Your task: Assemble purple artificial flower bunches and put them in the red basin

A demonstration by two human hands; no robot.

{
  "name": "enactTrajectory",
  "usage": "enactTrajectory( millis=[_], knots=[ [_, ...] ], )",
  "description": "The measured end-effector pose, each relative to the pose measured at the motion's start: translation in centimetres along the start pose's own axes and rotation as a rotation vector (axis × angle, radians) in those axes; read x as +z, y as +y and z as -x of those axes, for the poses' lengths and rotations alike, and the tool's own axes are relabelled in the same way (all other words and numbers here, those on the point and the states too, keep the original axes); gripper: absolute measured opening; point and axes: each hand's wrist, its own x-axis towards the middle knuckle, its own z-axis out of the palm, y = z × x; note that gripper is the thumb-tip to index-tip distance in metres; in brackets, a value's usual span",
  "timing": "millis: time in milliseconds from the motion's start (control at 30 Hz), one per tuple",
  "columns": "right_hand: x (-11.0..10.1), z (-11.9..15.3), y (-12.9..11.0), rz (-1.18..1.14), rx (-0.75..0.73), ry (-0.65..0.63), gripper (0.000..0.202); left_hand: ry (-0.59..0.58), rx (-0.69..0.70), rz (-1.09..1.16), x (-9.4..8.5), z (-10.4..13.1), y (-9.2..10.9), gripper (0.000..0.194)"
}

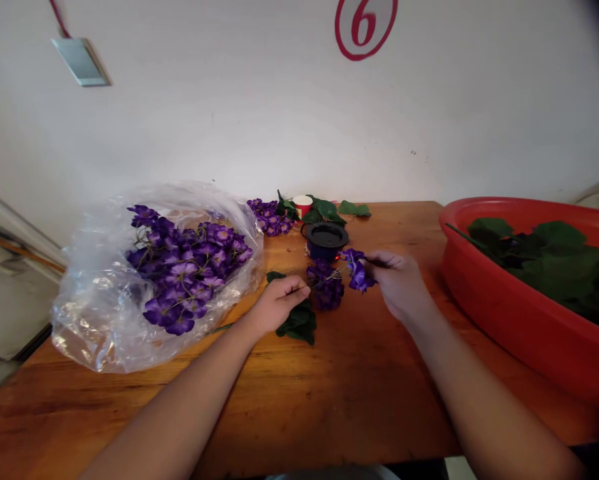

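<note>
My left hand [282,301] is closed around the stem of an artificial flower, with green leaves [299,325] below the fingers and a purple blossom cluster [328,287] just beyond the fingertips. To the right, my right hand [397,275] pinches a purple artificial flower [358,270], its petals pointing left toward that cluster. Thin pale stalks show between the two bunches; I cannot tell whether they are joined. Right behind them stands a small dark round pot [326,239] with a red light low on its front.
On the left, a clear plastic bag [94,327] holds many purple flowers [189,267]. A red tub [509,317] with green leaves [554,257] fills the right side. Along the wall lie more purple flowers [272,218], loose leaves [324,210] and a red-and-white cup [303,207]. Everything rests on a wooden table [359,393].
</note>
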Motion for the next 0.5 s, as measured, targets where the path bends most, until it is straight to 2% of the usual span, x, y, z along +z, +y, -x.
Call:
enactTrajectory(
  millis=[500],
  knots=[
    [0.10,-0.17,0.61,-0.038,0.043,0.008,0.028,0.022,0.005,-0.052,0.04,0.00,0.23,0.036]
  ],
)
